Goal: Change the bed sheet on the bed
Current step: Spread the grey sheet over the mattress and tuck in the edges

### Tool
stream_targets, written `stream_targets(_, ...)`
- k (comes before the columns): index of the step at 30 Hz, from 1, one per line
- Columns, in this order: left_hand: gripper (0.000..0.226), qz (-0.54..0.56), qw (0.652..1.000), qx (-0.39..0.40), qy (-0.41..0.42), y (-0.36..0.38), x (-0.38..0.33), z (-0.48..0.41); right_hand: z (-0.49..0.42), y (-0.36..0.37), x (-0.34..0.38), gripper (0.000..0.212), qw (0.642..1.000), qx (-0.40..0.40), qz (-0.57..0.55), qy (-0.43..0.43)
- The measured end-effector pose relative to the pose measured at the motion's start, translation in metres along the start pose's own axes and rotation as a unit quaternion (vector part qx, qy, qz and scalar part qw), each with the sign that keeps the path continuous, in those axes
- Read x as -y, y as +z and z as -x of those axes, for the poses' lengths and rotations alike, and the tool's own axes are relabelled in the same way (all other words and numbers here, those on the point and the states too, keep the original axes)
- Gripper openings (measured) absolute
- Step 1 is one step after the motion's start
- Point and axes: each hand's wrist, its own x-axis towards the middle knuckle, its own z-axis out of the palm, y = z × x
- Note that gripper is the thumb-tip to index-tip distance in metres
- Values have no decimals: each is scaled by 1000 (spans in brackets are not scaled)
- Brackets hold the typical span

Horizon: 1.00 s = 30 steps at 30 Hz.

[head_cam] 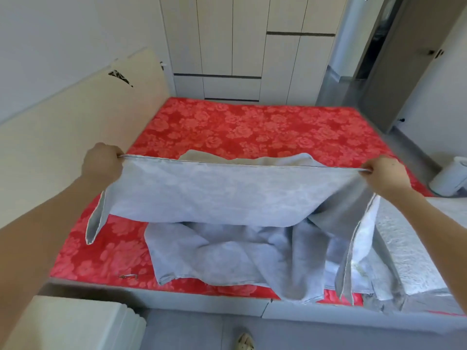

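Left hand (102,162) and right hand (385,174), spread wide, pinch hem of grey sheet (202,190) above red mattress (252,127); rest bunched below hands. Best: keep hem taut, cast forward evenly.

The bed (202,302) has a low pale-grey base and fills the room from wall to wardrobe. A red rose-patterned cover (252,127) is stretched flat over its whole top. From the bed's middle toward 5 o'clock, the lower part of a blue-grey sheet (214,253) lies crumpled on the red cover, one fold spilling over the near edge; the rest of it is raised clear of the bed. At 4 o'clock a white embossed quilt (409,248) rests over the near right corner. At 7 o'clock, close to the near edge, lies a small thin object (129,276), too small to identify.
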Motion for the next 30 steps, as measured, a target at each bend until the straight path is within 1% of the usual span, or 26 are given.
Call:
stream_targets(2,27,-4,999,-26,-23,4,-15,-19,-18,7,-9,16,997,-46,58,10)
stream_targets(4,28,-19,999,-28,-35,8,-28,-44,-40,16,-17,14,991,-61,119,8)
stream_targets(6,24,-43,997,-14,-55,13,-39,-73,-65,26,-24,11,986,-42,154,46)
stream_targets(8,20,-61,995,7,-84,21,-47,-103,-88,34,-31,12,984,-7,146,105)
stream_targets(10,19,-73,989,35,-127,31,-54,-131,-113,42,-37,13,983,37,93,154)
stream_targets(11,18,-75,985,47,-145,37,-57,-142,-125,47,-40,15,981,59,45,177)
stream_targets(13,14,-56,982,70,-169,48,-64,-164,-150,54,-40,17,964,101,-96,225)
stream_targets(14,11,-40,980,85,-178,54,-67,-173,-162,59,-39,16,945,116,-174,253)
stream_targets(15,14,-11,977,100,-190,63,-70,-181,-172,66,-36,13,922,123,-239,278)
stream_targets(16,21,42,969,119,-213,72,-72,-190,-181,73,-32,12,904,130,-285,292)
stream_targets(17,22,96,954,148,-241,81,-75,-197,-188,82,-28,13,891,138,-313,298)
stream_targets(18,19,165,934,175,-265,90,-78,-204,-196,90,-22,16,882,150,-333,297)
stream_targets(20,13,290,887,208,-294,107,-88,-219,-208,104,-9,18,873,186,-351,283)
stream_targets(21,13,337,866,217,-299,114,-97,-226,-215,112,-4,16,872,196,-350,281)
stream_targets(22,15,375,848,225,-299,121,-106,-232,-223,118,1,9,872,201,-345,284)
stream_targets(23,16,402,836,229,-294,127,-117,-240,-232,123,6,8,876,197,-333,287)
stream_targets(25,19,433,826,221,-286,137,-133,-261,-256,129,13,16,886,181,-309,293)
stream_targets(27,25,462,818,202,-278,145,-143,-292,-287,129,20,15,890,154,-316,290)
stream_targets(28,26,486,811,177,-273,149,-146,-313,-306,127,22,14,889,125,-332,288)
stream_targets(30,25,545,789,86,-270,154,-152,-363,-353,123,26,13,889,34,-362,278)
